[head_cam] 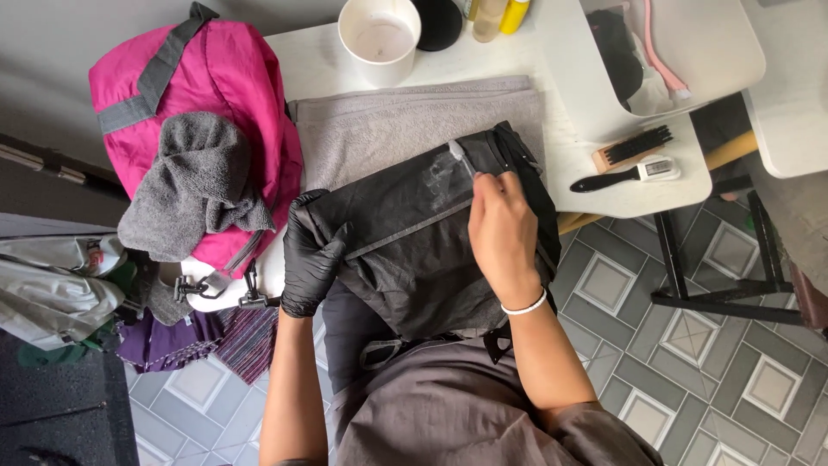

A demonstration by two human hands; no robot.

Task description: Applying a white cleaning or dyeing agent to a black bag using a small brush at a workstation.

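**Brush on the black bag**

While the black bag [414, 250] lies across the grey towel [405, 121] at the centre of the white table [319, 60], you work on its upper panel, where a pale foamy smear shows. Your right hand [502, 233], bare with a white band at the wrist, is closed around a small brush [461, 160] whose pale head touches the smear. Your left hand [310, 255], in a black glove, is curled over the bag's edge at 9 o'clock, gripping the fabric.

At 10 o'clock from the bag sits a pink bag [216, 95] with a crumpled grey cloth [194, 185] on top. At 12 o'clock stands a white cup [379, 39], just beside a black round lid [440, 22] and some bottles [500, 15]. At 2 o'clock lie a wooden brush [631, 147] and a black-handled brush [625, 175], near a white tray [690, 52]. Below you is grey patterned floor tile [716, 362].
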